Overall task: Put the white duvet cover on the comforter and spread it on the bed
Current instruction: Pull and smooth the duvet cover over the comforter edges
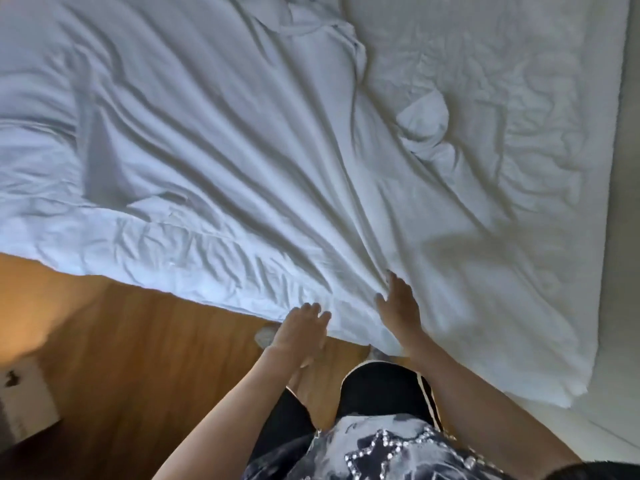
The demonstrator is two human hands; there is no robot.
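Duvet cover (225, 140), one, lies rumpled across the bed (519, 98); two hands at lower centre, right hand (398, 306) pressing it with fingers straight, left hand (301, 327) relaxed, fingers apart.

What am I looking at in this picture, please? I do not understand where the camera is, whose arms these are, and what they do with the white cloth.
There is no machine here. The one picture comes from a camera worn on a person's head, looking forward and down. The two bare arms are that person's own. The rumpled white duvet cover lies across the bed, its near edge hanging over the brown wooden floor. The right hand lies on the cloth with straight fingers. The left hand reaches toward the hanging edge, fingers straight; I cannot tell if it touches. Neither hand grips anything.
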